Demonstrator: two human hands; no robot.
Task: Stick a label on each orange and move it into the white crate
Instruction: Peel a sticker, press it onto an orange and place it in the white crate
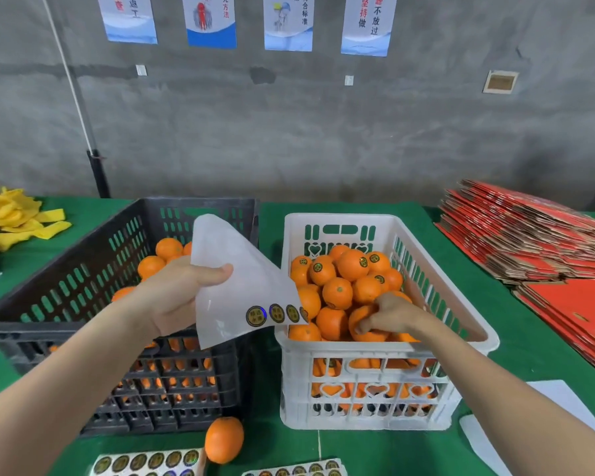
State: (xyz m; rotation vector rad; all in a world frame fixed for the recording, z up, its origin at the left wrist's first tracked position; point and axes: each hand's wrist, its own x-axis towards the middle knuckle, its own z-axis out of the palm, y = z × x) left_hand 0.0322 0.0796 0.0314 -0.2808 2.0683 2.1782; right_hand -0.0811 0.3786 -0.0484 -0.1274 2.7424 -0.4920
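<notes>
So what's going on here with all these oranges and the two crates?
A person is labelling oranges. The left hand holds a label sheet with only a few stickers along its lower edge. The right hand grips an orange on top of the pile in the white crate, which is nearly full. More oranges sit in the black crate, and a loose orange lies on the table.

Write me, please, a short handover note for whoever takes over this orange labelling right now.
Left hand grips the label sheet, a few labels on it.
Right hand holds an orange inside the white crate.
Done: white crate nearly full, labelled fruit on top.
Left: oranges in the black crate, one loose orange on the table; spare label sheets lie nearby.
</notes>
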